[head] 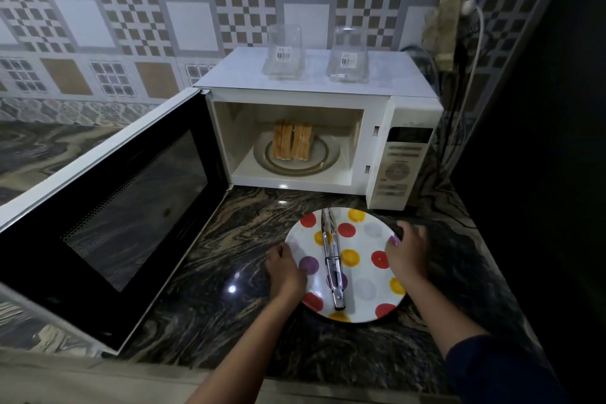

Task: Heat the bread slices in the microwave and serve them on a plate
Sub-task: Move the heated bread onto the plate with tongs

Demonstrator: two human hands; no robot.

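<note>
A white microwave (403,154) stands at the back of the counter with its door (108,216) swung wide open to the left. Inside, several bread slices (292,140) stand on edge on the glass turntable (328,157). In front of the microwave a white plate (364,285) with coloured dots lies on the counter, and metal tongs (332,259) lie across its middle. My left hand (284,269) grips the plate's left rim. My right hand (406,249) grips its right rim.
Two clear glass jars (284,52) (347,56) stand upside down on top of the microwave. A white cable (472,52) hangs at the right wall. The dark marbled counter (229,256) runs to the front edge; the open door fills its left side.
</note>
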